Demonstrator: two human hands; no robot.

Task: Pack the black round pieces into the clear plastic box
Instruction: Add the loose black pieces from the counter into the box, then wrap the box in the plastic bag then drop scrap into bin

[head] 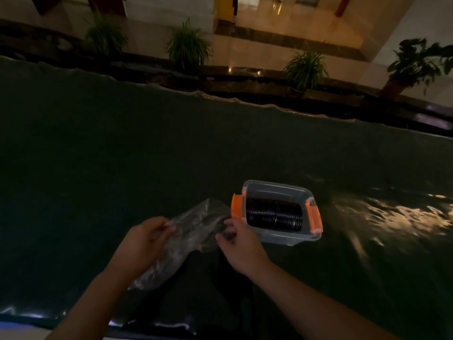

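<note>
Both hands are over the dark cloth, each pinching one clear bag (193,231) between them. Left hand (143,239) grips the bag's left side, fingers curled onto the film. Right hand (239,244) grips the bag's upper right end, thumb and fingers closed on it. The hands are apart, with the crumpled bag spanning the gap; its lower end trails toward the near edge. Contents of the bag cannot be made out.

Just beside the right hand, to its right and slightly beyond, sits the box (282,238), lid off, with an orange latch (237,207) on its left end and another on its right. Black pieces (273,214) lie inside in side-by-side rows, stacked on edge. The left latch is close to the bag's tip and the right hand's fingers.

Cloth (122,148) covers the whole table; it is wrinkled, with glare patches to the right of the box. Ample bare cloth lies left, beyond and right of the box. The far edge is wavy, running down to the right. Beyond it stand four potted plants (188,46) on a dark ledge, well apart from the work.
</note>
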